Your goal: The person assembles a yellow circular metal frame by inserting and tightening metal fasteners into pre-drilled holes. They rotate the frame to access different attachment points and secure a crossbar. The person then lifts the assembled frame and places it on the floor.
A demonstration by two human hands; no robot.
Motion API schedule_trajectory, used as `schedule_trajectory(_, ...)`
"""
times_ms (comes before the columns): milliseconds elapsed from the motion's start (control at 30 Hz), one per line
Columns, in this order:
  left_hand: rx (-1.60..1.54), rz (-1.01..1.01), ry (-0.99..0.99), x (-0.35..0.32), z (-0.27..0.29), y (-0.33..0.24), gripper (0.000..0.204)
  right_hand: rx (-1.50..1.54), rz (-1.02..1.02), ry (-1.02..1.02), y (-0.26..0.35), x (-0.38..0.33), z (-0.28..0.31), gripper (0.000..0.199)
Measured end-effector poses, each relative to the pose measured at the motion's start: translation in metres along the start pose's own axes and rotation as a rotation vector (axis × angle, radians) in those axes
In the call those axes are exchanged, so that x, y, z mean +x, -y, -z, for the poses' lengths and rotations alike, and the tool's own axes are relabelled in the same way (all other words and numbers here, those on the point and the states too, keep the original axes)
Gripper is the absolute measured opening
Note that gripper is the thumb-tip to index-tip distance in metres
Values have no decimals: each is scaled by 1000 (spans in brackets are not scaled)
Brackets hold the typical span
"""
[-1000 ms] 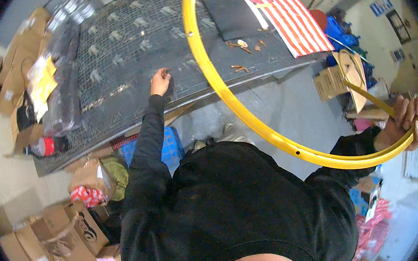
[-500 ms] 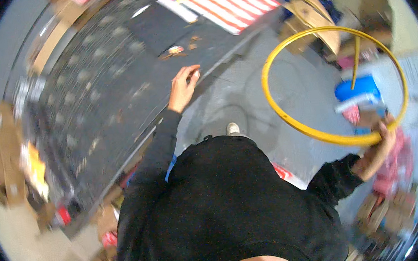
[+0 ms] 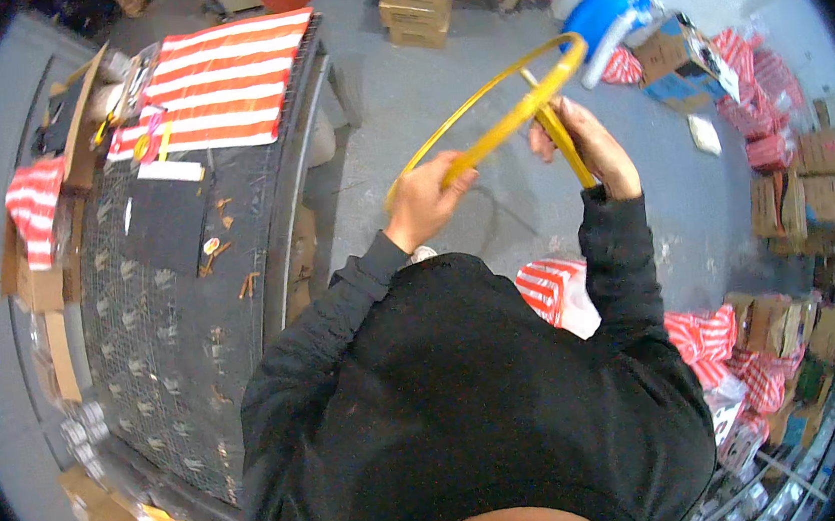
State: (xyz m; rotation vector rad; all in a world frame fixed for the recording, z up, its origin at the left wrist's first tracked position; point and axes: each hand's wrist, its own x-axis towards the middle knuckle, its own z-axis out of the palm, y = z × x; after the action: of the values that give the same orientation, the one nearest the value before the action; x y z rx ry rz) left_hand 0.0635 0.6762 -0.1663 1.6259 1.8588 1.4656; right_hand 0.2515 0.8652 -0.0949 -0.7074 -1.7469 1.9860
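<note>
A large yellow hoop [image 3: 514, 116], a ring of narrow flat-looking band or tubing, is held tilted in front of my body above the floor. My left hand [image 3: 424, 203] is closed round its near side, thumb on top. On the right, my right hand [image 3: 599, 145] curls round a yellow length that runs down from the hoop's right end toward my wrist; whether this is a loose end or part of the ring, I cannot tell. Below the hoop, a red-and-white striped bag [image 3: 553, 293] lies on the floor by my right sleeve.
Left stands a dark mesh-topped table [image 3: 170, 355] with a striped red-and-white sheet [image 3: 230, 83], a black flat panel [image 3: 167, 216] and small brown scraps. Cardboard boxes [image 3: 417, 11] stand ahead. Striped bundles [image 3: 757, 77], a blue bag [image 3: 603, 17] and more boxes line the right.
My left hand has left the table's edge and now grips the hoop. The hoop has moved from far right to in front of me and tilted. My view has turned right.
</note>
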Motion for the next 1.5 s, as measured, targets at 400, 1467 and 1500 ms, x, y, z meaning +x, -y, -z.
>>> schedule_trajectory(400, 145, 390, 182, 0, -2, 44, 37, -206, -213, 27, -126, 7, 24, 52)
schedule_trajectory(1467, 195, 409, -7, -82, 77, 114, 41, 1307, -834, 239, -221, -103, -44, 54)
schedule_trajectory(1500, 212, 431, 24, -79, 81, 123, 41, 1434, -821, 142, -229, -107, -48, 59)
